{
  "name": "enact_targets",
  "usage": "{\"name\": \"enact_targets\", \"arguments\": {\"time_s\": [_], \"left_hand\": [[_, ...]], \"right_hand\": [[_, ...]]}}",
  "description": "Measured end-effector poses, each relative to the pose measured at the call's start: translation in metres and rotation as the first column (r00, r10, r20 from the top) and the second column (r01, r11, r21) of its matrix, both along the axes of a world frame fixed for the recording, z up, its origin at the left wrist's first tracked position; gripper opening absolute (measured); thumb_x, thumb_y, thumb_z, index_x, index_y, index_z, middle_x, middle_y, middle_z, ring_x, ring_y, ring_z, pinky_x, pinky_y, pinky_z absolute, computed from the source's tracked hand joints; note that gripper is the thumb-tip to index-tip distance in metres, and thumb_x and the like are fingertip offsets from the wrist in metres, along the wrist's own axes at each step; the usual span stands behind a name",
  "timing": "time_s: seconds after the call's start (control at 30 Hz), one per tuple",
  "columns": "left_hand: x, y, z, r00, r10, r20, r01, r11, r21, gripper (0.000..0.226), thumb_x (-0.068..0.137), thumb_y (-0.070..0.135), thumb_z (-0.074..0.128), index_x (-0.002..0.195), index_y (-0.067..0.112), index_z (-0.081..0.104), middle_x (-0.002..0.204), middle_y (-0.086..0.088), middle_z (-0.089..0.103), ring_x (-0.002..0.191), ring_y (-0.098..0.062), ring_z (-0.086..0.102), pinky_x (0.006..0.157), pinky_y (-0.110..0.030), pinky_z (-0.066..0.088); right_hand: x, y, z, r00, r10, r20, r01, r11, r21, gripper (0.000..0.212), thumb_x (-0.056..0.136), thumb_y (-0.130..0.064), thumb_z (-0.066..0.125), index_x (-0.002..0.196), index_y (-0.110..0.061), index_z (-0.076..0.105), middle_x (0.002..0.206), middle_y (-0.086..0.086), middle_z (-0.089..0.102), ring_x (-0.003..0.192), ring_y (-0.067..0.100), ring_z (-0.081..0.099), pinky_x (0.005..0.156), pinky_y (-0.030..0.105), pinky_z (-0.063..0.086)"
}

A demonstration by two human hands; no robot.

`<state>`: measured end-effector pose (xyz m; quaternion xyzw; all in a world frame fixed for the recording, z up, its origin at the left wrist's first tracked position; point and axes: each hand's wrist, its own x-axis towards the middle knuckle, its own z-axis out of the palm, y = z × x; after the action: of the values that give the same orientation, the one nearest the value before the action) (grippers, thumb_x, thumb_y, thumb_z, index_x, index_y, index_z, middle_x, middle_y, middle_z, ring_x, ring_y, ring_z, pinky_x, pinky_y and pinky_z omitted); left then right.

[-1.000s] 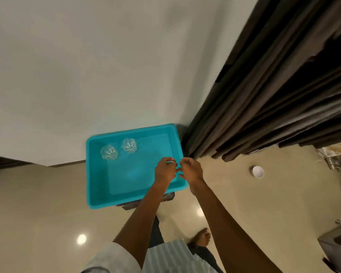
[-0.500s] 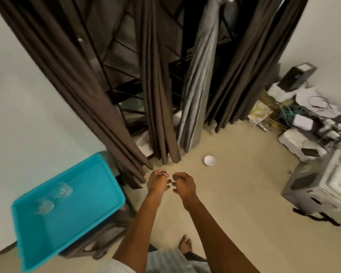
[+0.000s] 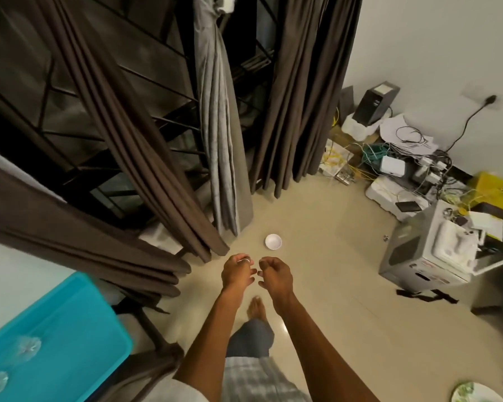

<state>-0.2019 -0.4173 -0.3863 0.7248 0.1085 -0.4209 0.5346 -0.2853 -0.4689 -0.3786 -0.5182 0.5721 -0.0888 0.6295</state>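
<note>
Left hand w/ thin silver ring on one finger. Short white sleeve on left arm. Grey & white check cloth at waist, dark blue-grey pant leg below, foot bare.

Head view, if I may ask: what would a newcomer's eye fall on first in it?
The bare hands draw the eye first: the left hand and the right hand hang side by side at mid-frame, empty and loosely curled. Just beyond them a small white bowl sits alone on the beige floor. At lower left, a bright turquoise tub holds two clear glasses.
</note>
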Motion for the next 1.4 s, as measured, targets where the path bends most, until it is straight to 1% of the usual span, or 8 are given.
{"name": "enact_targets", "arguments": {"time_s": [0.23,0.5,0.6,0.8,0.93,1.07,1.17,1.4], "left_hand": [[0.033,-0.089,-0.006,0.997,0.025,-0.067,-0.026,1.000,-0.015,0.020,0.098,0.008,0.046,0.105,0.018,0.062,0.113,-0.010,0.070,0.090,-0.024,0.071,0.074,-0.035,0.056],[0.066,-0.155,-0.004,0.994,0.048,-0.100,-0.048,0.999,0.005,0.024,0.094,0.003,0.048,0.101,0.018,0.065,0.113,-0.012,0.071,0.091,-0.026,0.073,0.061,-0.030,0.053],[0.077,-0.171,-0.008,0.989,0.083,-0.123,-0.083,0.997,0.004,0.021,0.096,0.002,0.049,0.104,0.015,0.064,0.112,-0.014,0.070,0.091,-0.027,0.071,0.064,-0.031,0.053],[0.086,-0.202,-0.022,0.969,0.151,-0.197,-0.146,0.988,0.044,0.017,0.095,0.007,0.054,0.103,0.010,0.068,0.108,-0.014,0.072,0.087,-0.027,0.071,0.072,-0.035,0.055],[0.089,-0.229,-0.025,0.957,0.205,-0.206,-0.190,0.978,0.090,0.015,0.097,0.005,0.053,0.102,0.011,0.065,0.109,-0.014,0.069,0.089,-0.028,0.070,0.063,-0.031,0.053],[0.088,-0.259,-0.032,0.959,0.227,-0.170,-0.201,0.967,0.155,0.026,0.100,0.006,0.050,0.121,0.000,0.064,0.117,-0.018,0.069,0.109,-0.035,0.068,0.081,-0.040,0.056],[0.078,-0.292,-0.038,0.954,0.261,-0.147,-0.225,0.948,0.224,0.027,0.099,0.004,0.051,0.123,0.003,0.064,0.120,-0.018,0.069,0.105,-0.034,0.070,0.081,-0.039,0.057],[0.069,-0.347,-0.071,0.951,0.265,-0.157,-0.214,0.935,0.283,0.029,0.100,0.009,0.051,0.126,0.005,0.062,0.118,-0.015,0.070,0.094,-0.026,0.070,0.079,-0.035,0.056]], "right_hand": [[0.027,-0.093,0.006,0.996,0.074,-0.054,-0.077,0.995,-0.064,0.023,0.099,-0.018,0.053,0.084,-0.028,0.066,0.092,0.005,0.071,0.095,0.026,0.070,0.072,0.030,0.059],[0.060,-0.155,-0.005,0.979,0.164,-0.123,-0.173,0.983,-0.066,0.015,0.100,-0.019,0.053,0.102,-0.021,0.068,0.104,0.006,0.072,0.089,0.017,0.069,0.069,0.028,0.060],[0.068,-0.176,-0.010,0.975,0.181,-0.131,-0.191,0.979,-0.068,0.016,0.099,-0.019,0.054,0.104,-0.017,0.069,0.102,0.007,0.072,0.083,0.017,0.068,0.074,0.032,0.062],[0.081,-0.214,-0.026,0.948,0.272,-0.164,-0.279,0.960,-0.023,0.017,0.100,-0.020,0.053,0.097,-0.018,0.070,0.102,0.014,0.072,0.095,0.031,0.070,0.082,0.044,0.063],[0.078,-0.249,-0.040,0.921,0.336,-0.196,-0.334,0.942,0.040,0.019,0.099,-0.023,0.056,0.112,-0.015,0.069,0.105,0.013,0.071,0.096,0.027,0.069,0.075,0.032,0.062],[0.083,-0.296,-0.061,0.910,0.366,-0.197,-0.352,0.930,0.102,0.026,0.097,-0.024,0.059,0.117,-0.011,0.069,0.111,0.015,0.071,0.094,0.027,0.069,0.067,0.030,0.060],[0.086,-0.339,-0.077,0.874,0.435,-0.216,-0.418,0.900,0.125,0.028,0.098,-0.027,0.059,0.121,-0.014,0.069,0.113,0.012,0.072,0.083,0.021,0.070,0.082,0.041,0.063],[0.086,-0.421,-0.104,0.713,0.649,-0.266,-0.651,0.753,0.093,0.020,0.101,-0.028,0.055,0.113,-0.017,0.067,0.104,0.002,0.073,0.083,0.014,0.068,0.086,0.040,0.062]]}}
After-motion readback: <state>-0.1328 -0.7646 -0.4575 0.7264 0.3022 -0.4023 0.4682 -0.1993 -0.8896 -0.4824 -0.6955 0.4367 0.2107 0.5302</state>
